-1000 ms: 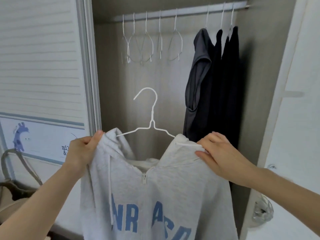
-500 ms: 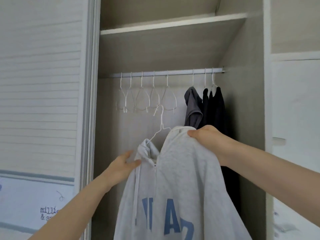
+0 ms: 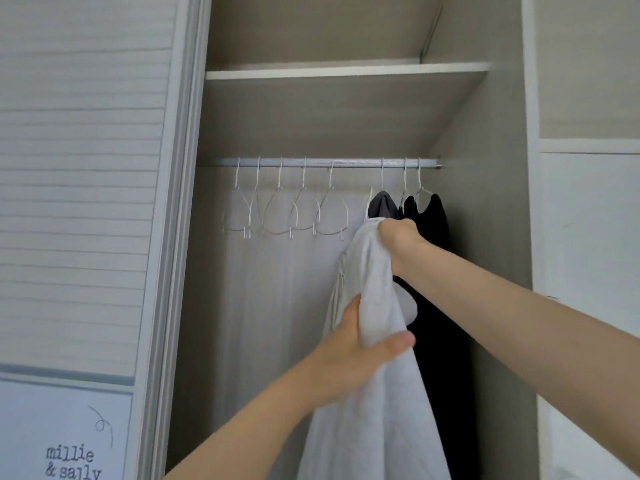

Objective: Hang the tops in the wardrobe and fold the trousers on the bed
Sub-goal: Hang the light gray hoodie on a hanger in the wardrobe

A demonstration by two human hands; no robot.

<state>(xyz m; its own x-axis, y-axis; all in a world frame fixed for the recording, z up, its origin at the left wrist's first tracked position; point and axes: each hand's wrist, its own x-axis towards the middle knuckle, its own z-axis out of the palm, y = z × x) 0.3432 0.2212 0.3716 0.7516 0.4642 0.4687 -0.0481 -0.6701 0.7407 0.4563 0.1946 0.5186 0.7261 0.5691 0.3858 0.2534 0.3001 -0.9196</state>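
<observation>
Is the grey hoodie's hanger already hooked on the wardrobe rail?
No: the white hanger hook sits below the rail, while the right hand and left hand hold up the grey hoodie.

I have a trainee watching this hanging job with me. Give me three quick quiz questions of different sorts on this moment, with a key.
1. True or false: the hook of the grey hoodie is already over the rail.
2. How many empty hangers hang at the rail's left: A three, B five, C eight?
3. Which hand holds the hoodie's top?

Key: 1 false, it sits below the rail. 2 B. 3 The right hand; the left hand grips lower down.
</observation>
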